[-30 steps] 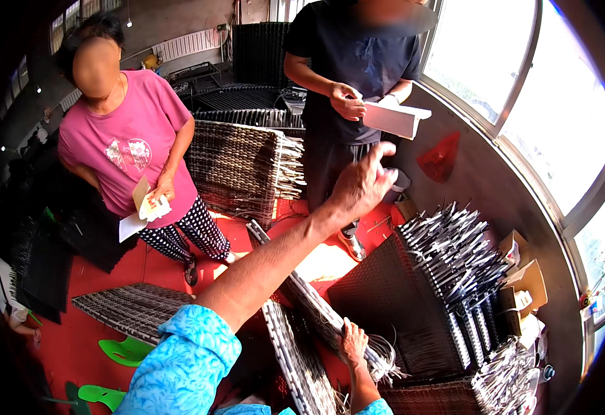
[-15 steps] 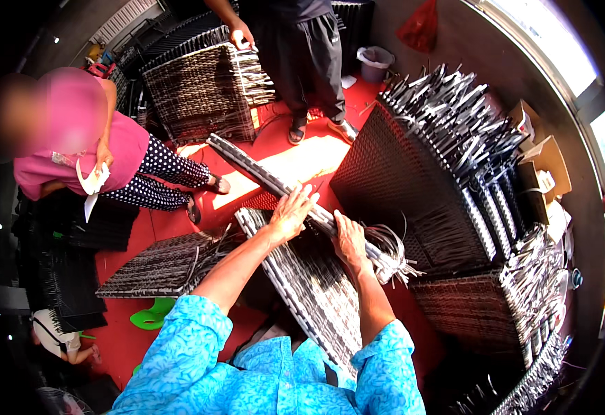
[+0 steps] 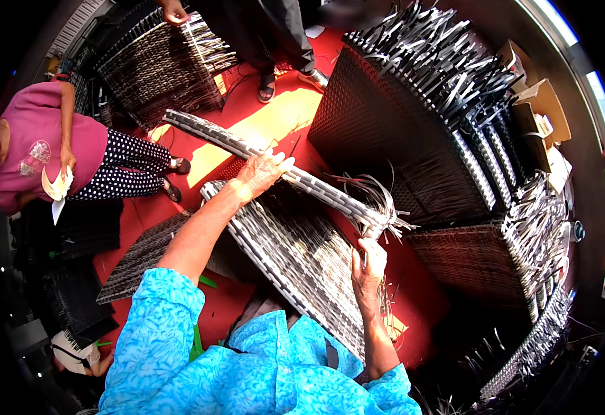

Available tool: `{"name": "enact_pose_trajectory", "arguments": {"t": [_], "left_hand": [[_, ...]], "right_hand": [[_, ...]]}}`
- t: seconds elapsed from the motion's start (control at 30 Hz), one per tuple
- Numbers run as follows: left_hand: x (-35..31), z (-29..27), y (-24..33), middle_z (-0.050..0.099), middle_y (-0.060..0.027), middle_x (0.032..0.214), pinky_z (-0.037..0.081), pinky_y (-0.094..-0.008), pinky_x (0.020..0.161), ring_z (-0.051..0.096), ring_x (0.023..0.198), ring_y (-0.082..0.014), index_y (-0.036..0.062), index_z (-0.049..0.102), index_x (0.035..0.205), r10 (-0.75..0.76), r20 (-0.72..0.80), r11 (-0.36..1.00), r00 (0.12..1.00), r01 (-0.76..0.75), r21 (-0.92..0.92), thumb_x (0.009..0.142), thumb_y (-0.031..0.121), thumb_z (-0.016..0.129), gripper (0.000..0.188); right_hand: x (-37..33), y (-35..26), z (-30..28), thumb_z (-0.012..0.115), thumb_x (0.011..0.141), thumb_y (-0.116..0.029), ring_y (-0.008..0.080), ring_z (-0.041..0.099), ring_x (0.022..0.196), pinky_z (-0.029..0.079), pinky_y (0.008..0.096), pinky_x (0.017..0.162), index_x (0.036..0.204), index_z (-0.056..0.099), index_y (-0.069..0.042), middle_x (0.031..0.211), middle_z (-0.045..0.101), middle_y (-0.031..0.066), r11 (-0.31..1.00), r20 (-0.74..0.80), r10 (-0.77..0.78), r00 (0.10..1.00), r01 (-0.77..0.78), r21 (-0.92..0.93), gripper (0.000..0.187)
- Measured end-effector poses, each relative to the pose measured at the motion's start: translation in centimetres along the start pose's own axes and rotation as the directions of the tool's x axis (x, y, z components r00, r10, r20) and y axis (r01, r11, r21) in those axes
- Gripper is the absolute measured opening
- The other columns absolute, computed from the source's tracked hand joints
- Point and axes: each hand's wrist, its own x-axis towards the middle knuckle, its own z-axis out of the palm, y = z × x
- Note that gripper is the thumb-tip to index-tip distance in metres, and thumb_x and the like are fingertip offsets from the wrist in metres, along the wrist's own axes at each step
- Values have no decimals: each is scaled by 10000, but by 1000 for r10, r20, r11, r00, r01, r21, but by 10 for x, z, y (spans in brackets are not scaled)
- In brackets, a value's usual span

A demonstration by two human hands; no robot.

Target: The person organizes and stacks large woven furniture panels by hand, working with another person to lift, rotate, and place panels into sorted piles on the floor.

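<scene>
A grey-and-black woven panel (image 3: pixel 323 191) stands on edge before me, its long rim running from upper left to lower right. My left hand (image 3: pixel 264 174) is closed over the middle of that rim. Loose woven strips (image 3: pixel 378 207) fan out at the rim's right end. Just below them my right hand (image 3: pixel 369 266) is curled with the fingers pinched together; what they hold, if anything, is too small to make out. Nearer my body leans a second woven panel (image 3: pixel 285 256), lighter in its lower part, between my forearms.
Tall dark woven panels (image 3: pixel 378 124) with bristling strip ends stand at right, beside an open cardboard box (image 3: pixel 544 114). At left a person in a pink top (image 3: pixel 53 138) holds pale sheets. Another person's hand (image 3: pixel 174 12) touches a panel (image 3: pixel 157 69) at the back. The floor (image 3: pixel 212 321) is red.
My right hand has moved from the rim down to its right end and curled. The left hand stays on the rim. My view has shifted, and the pieces around sit differently in it.
</scene>
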Motion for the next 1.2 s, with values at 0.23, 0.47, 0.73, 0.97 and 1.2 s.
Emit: {"name": "enact_pose_trajectory", "arguments": {"t": [0.23, 0.47, 0.73, 0.97, 1.2], "left_hand": [[5, 7, 6, 509, -98, 1061, 485, -384, 801, 451, 1102, -297, 74, 505, 1140, -1, 5, 998, 1000, 1, 64, 769, 63, 502, 371], [11, 15, 6, 508, -115, 1145, 504, -382, 765, 472, 1087, -284, 75, 506, 1150, -32, 34, 997, 999, 30, 73, 755, 52, 510, 395], [14, 26, 8, 503, -102, 1193, 464, -417, 827, 475, 1071, -343, 103, 494, 1200, -77, 52, 997, 996, 77, 11, 705, 69, 616, 511], [16, 25, 17, 475, -80, 1225, 437, -434, 799, 441, 1106, -291, 129, 465, 1230, -109, 89, 994, 990, 106, 33, 755, 33, 516, 487], [25, 19, 18, 470, -84, 1211, 431, -434, 813, 447, 1092, -294, 110, 461, 1232, -98, 64, 995, 993, 98, 10, 731, 22, 548, 516]], "right_hand": [[-13, 44, 18, 593, 833, -83, 158, 547, 915, 430, 269, 811, 1047, 564, -15, 983, 578, 78, 822, 5, 451, 893, -417, 388, 227], [-1, 60, 30, 601, 845, -204, 156, 595, 762, 508, 265, 611, 1112, 500, -71, 923, 593, 35, 73, 325, 808, 491, -632, 772, 314], [16, 77, 18, 603, 845, -221, 112, 574, 742, 507, 239, 615, 1072, 550, -56, 908, 589, 26, 156, 347, 726, 594, -633, 758, 285], [27, 81, 11, 622, 832, -162, 135, 582, 720, 533, 273, 637, 1020, 560, -33, 876, 589, 45, 191, 305, 728, 614, -609, 770, 236], [24, 68, 2, 566, 870, -121, 125, 585, 774, 517, 258, 695, 1062, 537, -2, 916, 586, 63, 412, 211, 589, 780, -515, 751, 228]]}}
